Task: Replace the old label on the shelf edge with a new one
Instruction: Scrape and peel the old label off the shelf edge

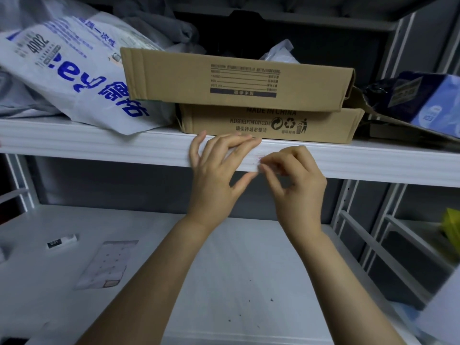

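Note:
Both hands are at the white shelf edge (99, 148), just below the stacked boxes. My left hand (216, 168) lies against the edge with its fingers stretched along the top and its thumb under the lip. My right hand (296, 175) has curled fingers and pinches at a small label (257, 161) with faint red marks, stuck on the edge between the two hands. The label is mostly hidden by fingertips. On the lower shelf (224, 270) at the left lie a label sheet (104, 265) and a small white marker-like item (62, 241).
Two flat cardboard boxes (236, 80) are stacked on the upper shelf right above my hands. A white printed plastic bag (74, 70) lies to their left, a dark blue package (423, 100) to the right. Grey shelf uprights (348, 207) stand at the right.

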